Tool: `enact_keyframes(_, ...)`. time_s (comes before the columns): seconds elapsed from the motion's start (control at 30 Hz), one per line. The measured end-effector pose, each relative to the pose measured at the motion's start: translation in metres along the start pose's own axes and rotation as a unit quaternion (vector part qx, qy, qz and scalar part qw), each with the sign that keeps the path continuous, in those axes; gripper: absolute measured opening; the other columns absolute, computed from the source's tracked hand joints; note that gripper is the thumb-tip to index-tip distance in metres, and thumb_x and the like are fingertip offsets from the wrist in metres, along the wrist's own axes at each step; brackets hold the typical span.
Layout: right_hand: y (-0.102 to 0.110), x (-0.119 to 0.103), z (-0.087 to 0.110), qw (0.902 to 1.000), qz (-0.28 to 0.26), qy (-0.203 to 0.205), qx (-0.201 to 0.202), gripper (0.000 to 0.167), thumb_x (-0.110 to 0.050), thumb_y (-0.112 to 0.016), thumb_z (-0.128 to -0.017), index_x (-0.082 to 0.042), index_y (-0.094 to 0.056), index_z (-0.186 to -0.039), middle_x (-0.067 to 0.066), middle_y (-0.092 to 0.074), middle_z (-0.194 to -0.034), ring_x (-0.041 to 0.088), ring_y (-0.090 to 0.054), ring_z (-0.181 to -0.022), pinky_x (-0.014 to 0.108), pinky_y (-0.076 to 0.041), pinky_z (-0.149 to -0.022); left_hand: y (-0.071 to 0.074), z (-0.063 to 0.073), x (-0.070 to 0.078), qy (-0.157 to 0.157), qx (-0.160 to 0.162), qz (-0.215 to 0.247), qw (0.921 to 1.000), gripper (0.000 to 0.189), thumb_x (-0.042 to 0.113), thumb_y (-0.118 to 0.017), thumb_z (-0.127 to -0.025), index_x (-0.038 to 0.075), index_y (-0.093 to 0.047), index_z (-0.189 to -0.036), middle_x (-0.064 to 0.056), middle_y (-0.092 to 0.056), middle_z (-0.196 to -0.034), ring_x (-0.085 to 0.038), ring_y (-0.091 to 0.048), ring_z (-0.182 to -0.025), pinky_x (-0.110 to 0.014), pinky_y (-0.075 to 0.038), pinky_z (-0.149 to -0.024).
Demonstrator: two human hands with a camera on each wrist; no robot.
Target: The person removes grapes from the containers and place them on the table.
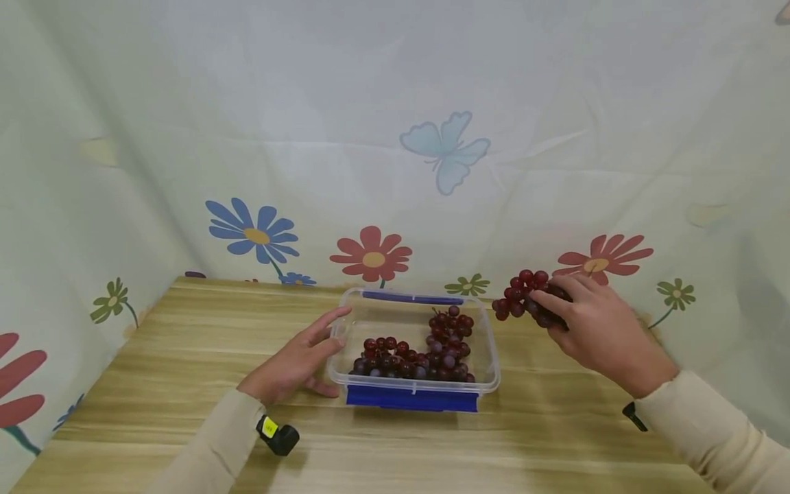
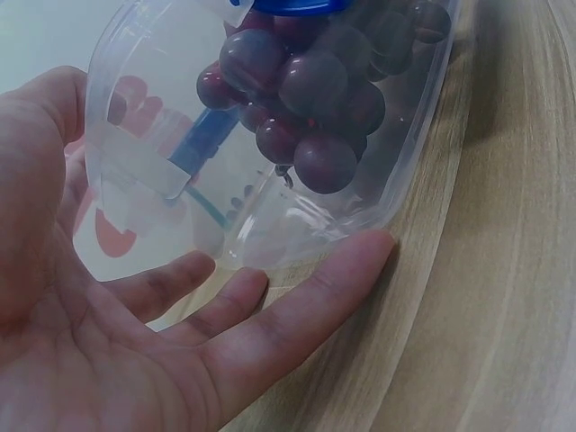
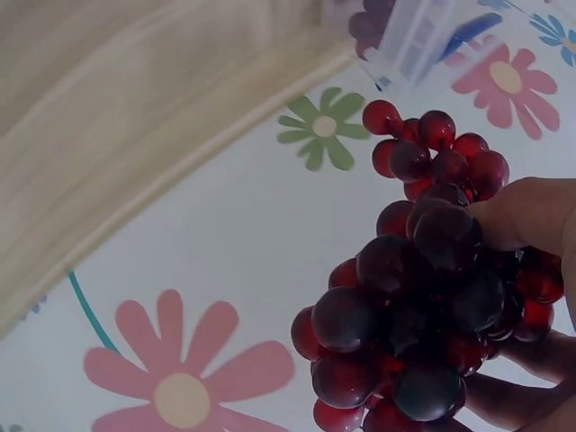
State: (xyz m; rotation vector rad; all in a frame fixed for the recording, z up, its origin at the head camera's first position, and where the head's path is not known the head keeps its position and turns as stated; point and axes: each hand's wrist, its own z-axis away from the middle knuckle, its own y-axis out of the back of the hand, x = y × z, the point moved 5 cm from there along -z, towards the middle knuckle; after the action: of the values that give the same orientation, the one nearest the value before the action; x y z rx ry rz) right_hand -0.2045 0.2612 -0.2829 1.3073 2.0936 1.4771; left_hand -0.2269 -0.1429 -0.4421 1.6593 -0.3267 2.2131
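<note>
A clear plastic container (image 1: 336, 377) with blue clips stands on the table, without a lid on it. Bunches of dark red grapes (image 1: 401, 360) lie inside along its near side and right side. My left hand (image 1: 299, 360) rests against the container's left side, fingers spread and mostly straight, as the left wrist view also shows. Off to the right, above the table, my right hand (image 1: 595, 329) grips another bunch of grapes (image 3: 396, 306) between thumb and fingers. Part of that bunch is hidden behind the fingers.
The wooden table (image 1: 204, 357) ends at the back against a pale curtain (image 1: 308, 171) printed with flowers and a butterfly. A blue clip (image 1: 410, 398) hangs out from the container's near side. Dark devices are strapped at both wrists.
</note>
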Motion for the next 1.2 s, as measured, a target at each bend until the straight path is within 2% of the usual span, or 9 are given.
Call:
enact_keyframes(0.13, -0.007, -0.001, 0.006, 0.9999, -0.005, -0.012, 0.004, 0.049, -0.009, -0.090, -0.070, -0.008, -0.078, -0.118, 0.022, -0.070, -0.112, 0.040, -0.067, -0.102, 0.060, -0.060, -0.078, 0.000, 0.000, 0.000, 0.000, -0.002, 0.002, 1.0000, 0.059, 0.028, -0.050, -0.110, 0.050, -0.027, -0.160, -0.016, -0.012, -0.173, -0.044, -0.059, -0.127, -0.060, -0.065, -0.075)
enact_keyframes(0.33, -0.015, -0.002, 0.015, 0.9996, -0.012, -0.026, 0.008, 0.052, -0.010, -0.092, -0.069, -0.008, -0.078, -0.119, 0.022, -0.070, -0.113, 0.040, -0.068, -0.101, 0.059, -0.061, -0.081, 0.001, 0.001, 0.002, -0.005, -0.001, -0.001, 1.0000, 0.058, 0.028, -0.049, -0.111, 0.049, -0.026, -0.161, -0.018, -0.009, -0.174, -0.045, -0.057, -0.130, -0.059, -0.065, -0.075)
enact_keyframes(0.57, -0.022, -0.003, 0.021, 0.9987, -0.011, -0.044, 0.023, 0.053, -0.010, -0.089, -0.069, -0.006, -0.077, -0.120, 0.024, -0.069, -0.113, 0.042, -0.068, -0.100, 0.059, -0.061, -0.085, 0.000, 0.002, 0.001, 0.000, -0.001, 0.000, 1.0000, 0.059, 0.031, -0.051, -0.110, 0.050, -0.027, -0.160, -0.017, -0.011, -0.173, -0.043, -0.062, -0.124, -0.059, -0.065, -0.076)
enact_keyframes(0.8, -0.033, -0.007, 0.027, 0.9973, -0.011, -0.068, 0.024, 0.052, -0.011, -0.090, -0.070, -0.006, -0.077, -0.120, 0.023, -0.071, -0.110, 0.043, -0.069, -0.099, 0.058, -0.062, -0.085, -0.001, 0.000, 0.001, -0.003, 0.003, -0.003, 1.0000, 0.060, 0.030, -0.052, -0.110, 0.048, -0.027, -0.161, -0.017, -0.013, -0.174, -0.046, -0.056, -0.130, -0.059, -0.065, -0.074)
enact_keyframes(1.07, -0.048, -0.009, 0.030, 0.9975, 0.004, -0.068, 0.019, 0.052, -0.014, -0.092, -0.072, -0.007, -0.076, -0.121, 0.022, -0.070, -0.111, 0.042, -0.067, -0.103, 0.057, -0.063, -0.087, -0.001, 0.000, 0.001, -0.002, 0.002, 0.000, 1.0000, 0.058, 0.027, -0.049, -0.111, 0.050, -0.028, -0.159, -0.017, -0.011, -0.174, -0.045, -0.058, -0.128, -0.059, -0.065, -0.075)
enact_keyframes(1.2, -0.055, -0.010, 0.032, 0.9983, 0.006, -0.057, 0.010, 0.054, -0.014, -0.094, -0.071, -0.007, -0.076, -0.121, 0.023, -0.069, -0.114, 0.043, -0.067, -0.104, 0.058, -0.061, -0.090, -0.003, -0.001, 0.001, -0.003, 0.001, 0.001, 1.0000, 0.058, 0.027, -0.049, -0.110, 0.050, -0.028, -0.160, -0.017, -0.010, -0.174, -0.048, -0.053, -0.134, -0.059, -0.065, -0.075)
